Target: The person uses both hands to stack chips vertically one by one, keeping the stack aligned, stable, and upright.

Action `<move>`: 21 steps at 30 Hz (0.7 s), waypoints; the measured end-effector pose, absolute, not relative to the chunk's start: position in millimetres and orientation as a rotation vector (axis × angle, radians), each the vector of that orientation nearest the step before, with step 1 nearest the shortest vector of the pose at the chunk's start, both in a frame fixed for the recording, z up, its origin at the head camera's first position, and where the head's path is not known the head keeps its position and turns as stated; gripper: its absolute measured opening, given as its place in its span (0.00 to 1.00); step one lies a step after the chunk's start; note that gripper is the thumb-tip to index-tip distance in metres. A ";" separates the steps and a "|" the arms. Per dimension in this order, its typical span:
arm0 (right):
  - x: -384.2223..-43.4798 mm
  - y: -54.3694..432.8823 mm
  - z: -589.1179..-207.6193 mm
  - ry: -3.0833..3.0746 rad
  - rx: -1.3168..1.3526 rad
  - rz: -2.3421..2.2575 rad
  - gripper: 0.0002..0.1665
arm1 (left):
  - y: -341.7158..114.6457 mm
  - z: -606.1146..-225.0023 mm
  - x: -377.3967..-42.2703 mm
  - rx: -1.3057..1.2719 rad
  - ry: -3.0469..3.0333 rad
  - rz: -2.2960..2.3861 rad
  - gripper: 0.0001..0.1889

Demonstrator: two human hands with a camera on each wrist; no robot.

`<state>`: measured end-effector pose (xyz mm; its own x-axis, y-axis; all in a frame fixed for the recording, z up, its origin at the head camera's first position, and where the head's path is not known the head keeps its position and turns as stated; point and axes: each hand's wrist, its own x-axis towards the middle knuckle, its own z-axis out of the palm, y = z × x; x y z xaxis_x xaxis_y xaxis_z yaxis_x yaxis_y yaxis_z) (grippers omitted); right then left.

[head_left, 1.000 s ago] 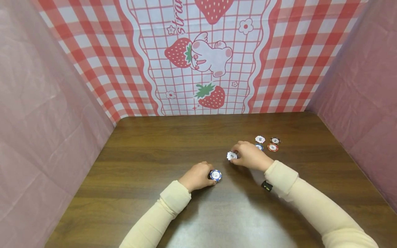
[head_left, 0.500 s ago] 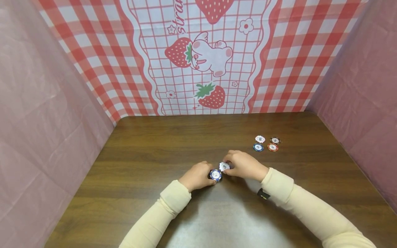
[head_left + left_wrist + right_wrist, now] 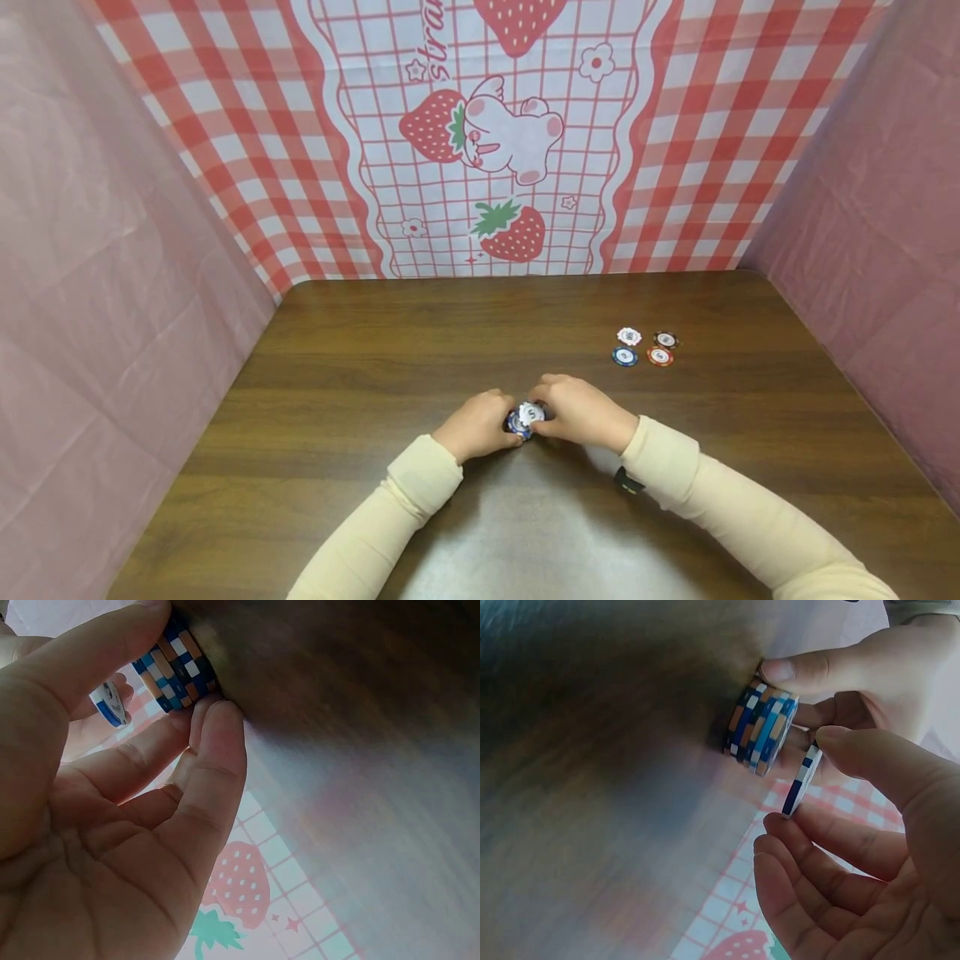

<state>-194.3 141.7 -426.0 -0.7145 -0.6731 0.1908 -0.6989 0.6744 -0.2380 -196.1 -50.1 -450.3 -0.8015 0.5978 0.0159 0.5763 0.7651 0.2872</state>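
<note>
A short stack of poker chips (image 3: 760, 727) with blue, white and orange edges stands on the wooden table. My left hand (image 3: 480, 426) grips its sides between thumb and fingers; the left wrist view shows the stack (image 3: 178, 669) from the side. Thumb and fingertips of my right hand (image 3: 583, 413) pinch one white-faced poker chip (image 3: 532, 414) by its edge. That chip (image 3: 802, 780) has a blue and white rim. It hovers tilted just above the stack, apart from it in both wrist views, and covers part of the stack's top in the head view.
Further back on the right lie several loose chips: a white one (image 3: 629, 337), a black one (image 3: 666, 340), a blue one (image 3: 625, 357) and a red one (image 3: 660, 357). A strawberry-print cloth (image 3: 480, 167) hangs behind the table (image 3: 360, 350), with pink cloth on both sides.
My right hand has carried the white-faced chip left and toward me, from right of the stack to over it. The left hand has stayed on the stack.
</note>
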 end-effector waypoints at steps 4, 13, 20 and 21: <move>-193.3 138.5 -428.4 -2.788 1.168 0.462 0.15 | -50.3 -451.2 -196.1 0.968 2.884 0.437 0.14; -193.4 132.3 -434.2 -2.763 1.186 0.462 0.12 | -50.7 -451.0 -195.1 0.961 2.872 0.459 0.15; -190.9 129.1 -434.2 -2.775 1.185 0.485 0.13 | -50.7 -450.8 -195.9 0.978 2.881 0.447 0.14; -190.8 128.7 -434.3 -2.774 1.185 0.485 0.13 | -50.7 -450.6 -196.1 0.979 2.882 0.446 0.14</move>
<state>-190.8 128.7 -434.3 -0.6961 -0.6892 0.2014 -0.7166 0.6494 -0.2545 -196.1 -50.7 -450.6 -0.7955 0.6051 0.0308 0.5861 0.7556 0.2925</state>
